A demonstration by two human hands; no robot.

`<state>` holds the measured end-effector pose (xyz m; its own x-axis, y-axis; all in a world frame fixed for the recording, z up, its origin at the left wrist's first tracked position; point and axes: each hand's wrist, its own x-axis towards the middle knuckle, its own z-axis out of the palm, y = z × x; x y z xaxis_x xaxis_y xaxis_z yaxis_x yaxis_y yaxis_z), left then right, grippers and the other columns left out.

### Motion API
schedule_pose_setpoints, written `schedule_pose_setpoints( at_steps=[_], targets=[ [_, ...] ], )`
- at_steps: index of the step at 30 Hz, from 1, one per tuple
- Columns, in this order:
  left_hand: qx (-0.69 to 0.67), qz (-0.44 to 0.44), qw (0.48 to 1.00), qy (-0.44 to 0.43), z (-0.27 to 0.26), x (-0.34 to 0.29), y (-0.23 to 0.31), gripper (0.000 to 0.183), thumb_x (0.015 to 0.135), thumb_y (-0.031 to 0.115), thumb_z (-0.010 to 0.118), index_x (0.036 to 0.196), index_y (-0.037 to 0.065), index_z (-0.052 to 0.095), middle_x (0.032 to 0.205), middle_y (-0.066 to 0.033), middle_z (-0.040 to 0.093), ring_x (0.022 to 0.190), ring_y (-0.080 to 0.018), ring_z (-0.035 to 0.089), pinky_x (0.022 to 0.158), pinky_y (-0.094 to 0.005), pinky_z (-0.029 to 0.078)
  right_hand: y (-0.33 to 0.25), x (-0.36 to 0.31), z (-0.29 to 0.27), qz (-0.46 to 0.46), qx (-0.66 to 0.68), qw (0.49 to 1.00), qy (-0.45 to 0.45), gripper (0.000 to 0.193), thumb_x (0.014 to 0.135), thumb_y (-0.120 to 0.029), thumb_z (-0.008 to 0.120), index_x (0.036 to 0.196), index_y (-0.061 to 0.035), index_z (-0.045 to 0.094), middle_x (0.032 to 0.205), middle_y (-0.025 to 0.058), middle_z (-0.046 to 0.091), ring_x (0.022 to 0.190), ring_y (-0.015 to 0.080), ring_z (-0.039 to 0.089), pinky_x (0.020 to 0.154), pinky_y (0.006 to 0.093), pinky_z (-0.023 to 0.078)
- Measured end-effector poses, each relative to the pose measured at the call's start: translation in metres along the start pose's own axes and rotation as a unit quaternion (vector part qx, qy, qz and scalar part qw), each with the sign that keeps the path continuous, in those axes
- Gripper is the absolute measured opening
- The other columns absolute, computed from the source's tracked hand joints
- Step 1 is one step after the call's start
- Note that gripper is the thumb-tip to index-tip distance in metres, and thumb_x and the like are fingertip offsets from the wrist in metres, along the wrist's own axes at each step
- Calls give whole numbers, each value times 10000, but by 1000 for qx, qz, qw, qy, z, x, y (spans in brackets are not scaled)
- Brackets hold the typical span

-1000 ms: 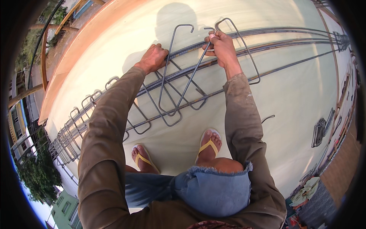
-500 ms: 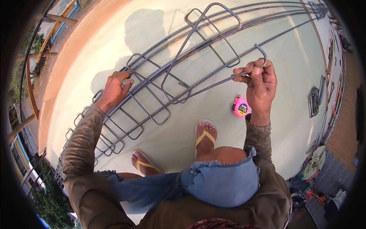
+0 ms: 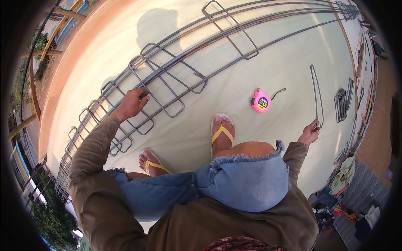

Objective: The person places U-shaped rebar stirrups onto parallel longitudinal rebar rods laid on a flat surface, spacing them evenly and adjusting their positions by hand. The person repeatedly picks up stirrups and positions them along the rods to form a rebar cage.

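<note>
A long rebar cage (image 3: 165,69) of lengthwise bars and squarish steel stirrups runs diagonally from lower left to upper right. My left hand (image 3: 133,104) is closed on a stirrup (image 3: 160,101) on the cage, at the side nearer me. Away from the cage, my right hand (image 3: 309,134) grips the lower end of a loose bent stirrup (image 3: 316,94), which stands up from the fingers, looking narrow from this side. Between the cage and my right hand, a pink tape measure (image 3: 261,101) with a dark wrist strap lies on the pale sheet.
My sandalled feet (image 3: 222,134) rest on the pale surface (image 3: 201,106) beside the cage. A bundle of stirrups (image 3: 343,104) lies at the right. Cloths (image 3: 344,175) and other clutter sit at the lower right. An orange-brown board edge (image 3: 71,62) borders the far left.
My right hand has drawn the loose stirrup off the cage, down and to the right. My left hand has shifted slightly down and closed on a stirrup. The view has shifted a little.
</note>
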<state>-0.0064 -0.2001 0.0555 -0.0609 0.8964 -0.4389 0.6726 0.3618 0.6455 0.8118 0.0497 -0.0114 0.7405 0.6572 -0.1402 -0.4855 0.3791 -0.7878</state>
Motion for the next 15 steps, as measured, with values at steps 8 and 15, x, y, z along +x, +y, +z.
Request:
schedule_pose_setpoints(
  at_steps=[8,15],
  targets=[
    [15,-51,999,-5,-28,-18,-1,310,940,170,637,1130,-73,663,1033,-244,722,944,-340,715,849,-411,563,42,-209,5,367,-373,852,6,366,1051,-151,506,1339,74,485,1219,200,623,1013,257,677,813,303,610],
    [54,-2,993,-104,-50,-26,56,337,924,203,677,1119,-71,649,1021,-239,709,942,-377,700,834,-438,554,152,-274,240,-15,-524,697,-490,478,974,-255,628,1317,73,571,1043,171,700,970,245,676,817,375,547]
  ],
)
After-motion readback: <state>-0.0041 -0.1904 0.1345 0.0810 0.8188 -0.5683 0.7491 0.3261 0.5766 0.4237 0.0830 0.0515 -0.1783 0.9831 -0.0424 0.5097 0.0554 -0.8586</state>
